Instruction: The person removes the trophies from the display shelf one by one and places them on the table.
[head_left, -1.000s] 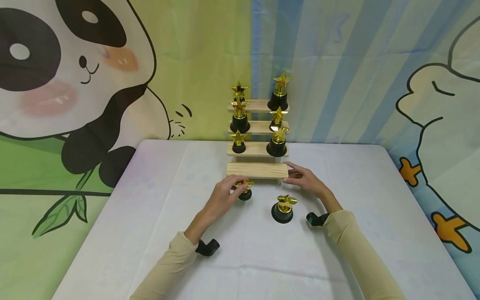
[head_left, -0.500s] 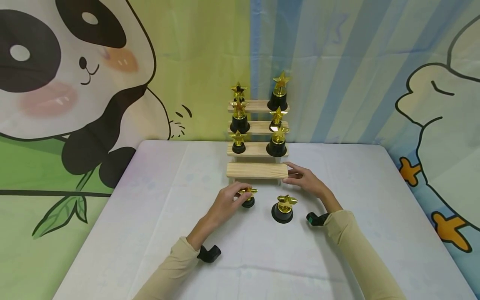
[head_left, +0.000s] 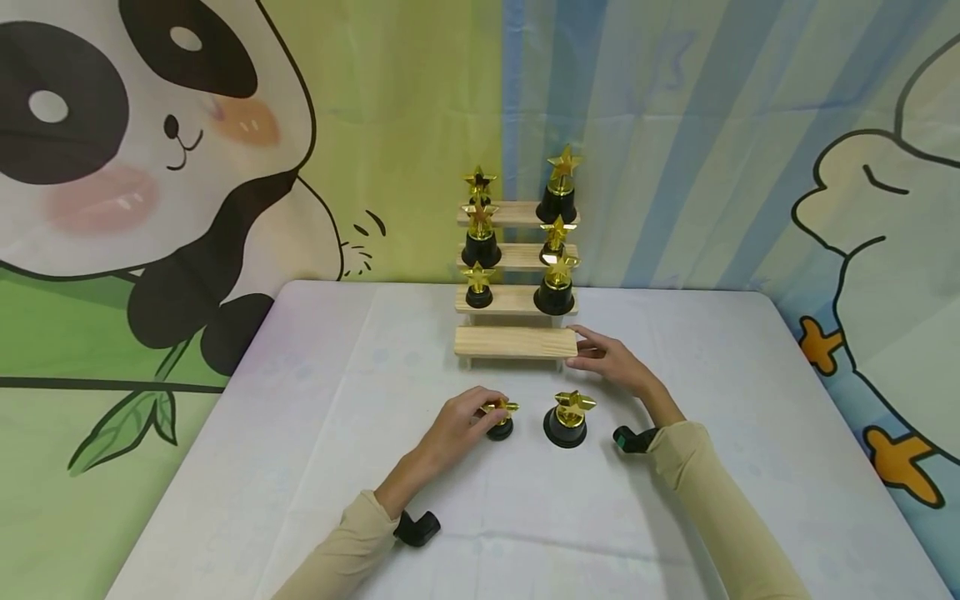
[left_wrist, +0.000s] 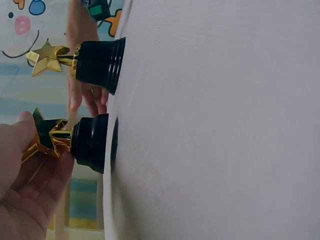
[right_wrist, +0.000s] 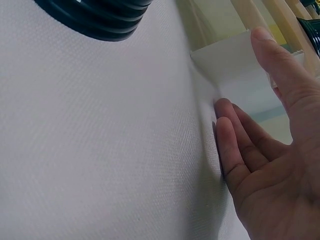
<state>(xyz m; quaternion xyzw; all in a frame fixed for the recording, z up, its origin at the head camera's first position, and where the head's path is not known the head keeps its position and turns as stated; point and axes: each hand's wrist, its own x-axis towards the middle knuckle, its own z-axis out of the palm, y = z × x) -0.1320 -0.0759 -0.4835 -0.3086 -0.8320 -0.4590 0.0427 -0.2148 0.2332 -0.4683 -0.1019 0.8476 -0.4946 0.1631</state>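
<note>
My left hand (head_left: 456, 429) pinches a small star trophy (head_left: 500, 431) by its gold star, thumb on one side and fingers on the other. In the left wrist view its black base (left_wrist: 90, 144) hangs upright close over the white tabletop, a dark shadow beside it. Just right of it stands a larger star trophy (head_left: 565, 427), gold star on a black base. My right hand (head_left: 618, 362) rests at the right end of the wooden stand's lowest step (head_left: 515, 342). In the right wrist view its fingers (right_wrist: 232, 145) lie loosely extended low beside the stand's white side support (right_wrist: 232, 62).
The upper steps of the stand (head_left: 517, 298) carry several star trophies, one at each side of each step. Behind the table hangs a cartoon backdrop (head_left: 420, 150). A black wrist camera (head_left: 417, 529) sits at the left cuff, another (head_left: 633, 438) at the right.
My left hand has drawn the small trophy from in front of the lowest step toward me and slightly right, beside the larger trophy. My right hand has stayed at the step's end.
</note>
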